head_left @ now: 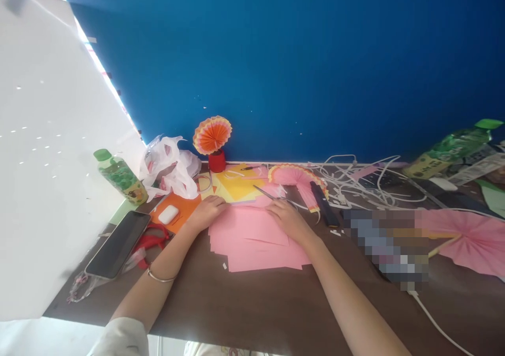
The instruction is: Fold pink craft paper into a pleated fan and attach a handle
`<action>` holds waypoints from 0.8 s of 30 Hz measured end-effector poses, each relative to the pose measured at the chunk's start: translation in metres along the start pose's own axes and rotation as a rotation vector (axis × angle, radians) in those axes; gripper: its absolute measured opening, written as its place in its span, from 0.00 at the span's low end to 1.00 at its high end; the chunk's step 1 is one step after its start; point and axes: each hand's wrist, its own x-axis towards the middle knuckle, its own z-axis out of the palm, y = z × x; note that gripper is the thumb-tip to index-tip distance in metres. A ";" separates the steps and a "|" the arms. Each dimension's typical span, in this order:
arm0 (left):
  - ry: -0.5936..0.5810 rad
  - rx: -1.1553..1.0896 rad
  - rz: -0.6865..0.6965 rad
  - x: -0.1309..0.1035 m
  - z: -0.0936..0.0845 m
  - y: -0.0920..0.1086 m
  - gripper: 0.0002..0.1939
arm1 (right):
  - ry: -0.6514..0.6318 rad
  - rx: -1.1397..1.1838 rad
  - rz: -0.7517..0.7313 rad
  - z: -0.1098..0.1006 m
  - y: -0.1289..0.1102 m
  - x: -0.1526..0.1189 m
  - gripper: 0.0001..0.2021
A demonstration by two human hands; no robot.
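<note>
Several sheets of pink paper (252, 240) lie in a loose stack on the brown table, their edges uneven. At the far left corner of the top sheet, my left hand (209, 211) has its fingers curled together on the edge. My right hand (284, 216) grips the same far edge at the right corner, fingers bent and close together. Between the hands a narrow strip along that edge looks folded. Scissors (268, 193) lie just beyond my right hand. Yellow paper (240, 186) is spread behind the pink stack.
On the left are a phone (118, 244), a white case (168, 214), a plastic bag (173, 166) and a green bottle (120, 176). A paper fan flower (213, 135) stands behind. To the right lie a black bar (324, 204), white cables (355, 180) and a pink fan (469, 240).
</note>
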 end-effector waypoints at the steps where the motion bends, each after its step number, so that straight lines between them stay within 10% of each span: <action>1: -0.012 0.011 0.005 0.000 -0.002 0.001 0.14 | -0.006 -0.018 -0.018 -0.001 0.000 -0.001 0.13; 24: -0.049 -0.129 -0.052 -0.002 -0.009 0.004 0.11 | -0.129 -0.397 -0.292 -0.021 -0.010 -0.017 0.16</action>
